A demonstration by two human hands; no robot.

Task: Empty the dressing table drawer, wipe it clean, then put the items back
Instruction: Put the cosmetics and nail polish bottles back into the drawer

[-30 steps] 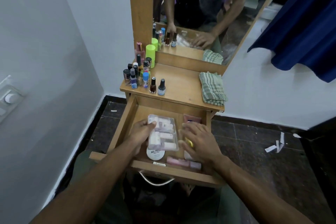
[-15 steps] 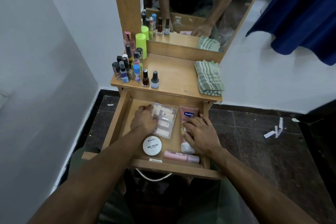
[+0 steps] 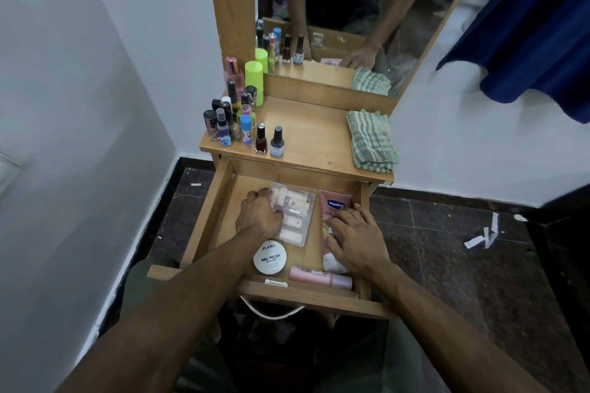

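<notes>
The wooden drawer [image 3: 209, 210] of the dressing table stands pulled out. Inside lie a clear plastic case of small tubes [image 3: 295, 215], a pink Vaseline tube [image 3: 333, 204], a round white nail polish remover tub [image 3: 269, 258] and a pink bottle [image 3: 321, 277] along the front. My left hand [image 3: 258, 217] grips the left edge of the clear case with curled fingers. My right hand [image 3: 356, 241] lies flat on the lower half of the Vaseline tube, fingers spread. A folded green striped cloth [image 3: 372, 140] rests on the tabletop at the right.
Several nail polish and perfume bottles [image 3: 234, 120] crowd the tabletop's left side, with two nail polish bottles [image 3: 269, 140] nearer the front edge. A mirror [image 3: 351, 9] rises behind. White walls close in left and right; a blue curtain [image 3: 526, 25] hangs at right. Paper scraps [image 3: 482, 236] litter the dark floor.
The clear case has gone from held above the drawer to lying on its floor at the back. My right hand has settled flat on the Vaseline tube. The view tilted down.
</notes>
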